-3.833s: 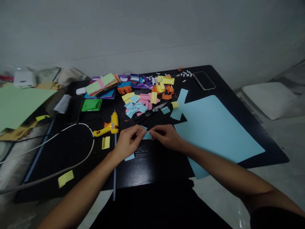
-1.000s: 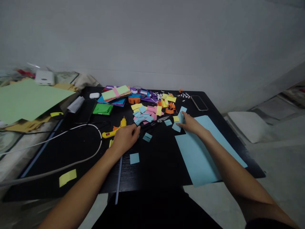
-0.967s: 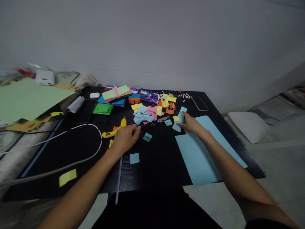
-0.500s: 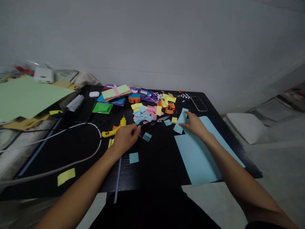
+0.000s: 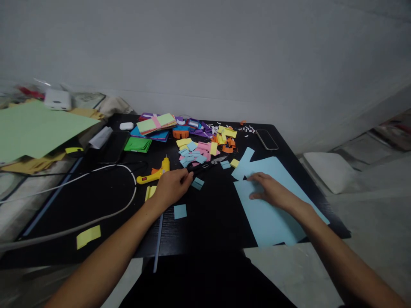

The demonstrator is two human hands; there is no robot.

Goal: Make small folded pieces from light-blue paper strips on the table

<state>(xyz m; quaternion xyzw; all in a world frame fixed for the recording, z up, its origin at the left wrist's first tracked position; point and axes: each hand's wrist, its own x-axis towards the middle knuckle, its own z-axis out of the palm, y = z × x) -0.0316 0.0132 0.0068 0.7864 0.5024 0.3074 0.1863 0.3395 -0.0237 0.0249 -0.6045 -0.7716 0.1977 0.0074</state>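
My left hand (image 5: 173,186) rests on the table with its fingers curled, right at the handle end of black-handled scissors (image 5: 201,167). What lies inside the curled fingers is hidden. Just left of it is a yellow glue gun (image 5: 154,172). Over large light-blue paper sheets (image 5: 268,222), my right hand (image 5: 271,190) has its fingers spread and holds nothing. A light-blue paper strip (image 5: 243,164) lies beyond its fingertips, overlapping the sheets' corner. Small folded blue papers (image 5: 198,184) and a blue square (image 5: 180,211) lie between the hands.
Behind the scissors is a heap of pink, yellow and blue paper pieces (image 5: 204,150). A phone (image 5: 267,140) lies at the back right. Bundled coloured paper (image 5: 157,124) and green paper (image 5: 138,145) lie back left. A white cable (image 5: 134,184) loops across the left side.
My right hand has let go of the blue strip and drawn back toward me over the sheets. The strip now lies flat. My left hand has hardly moved.
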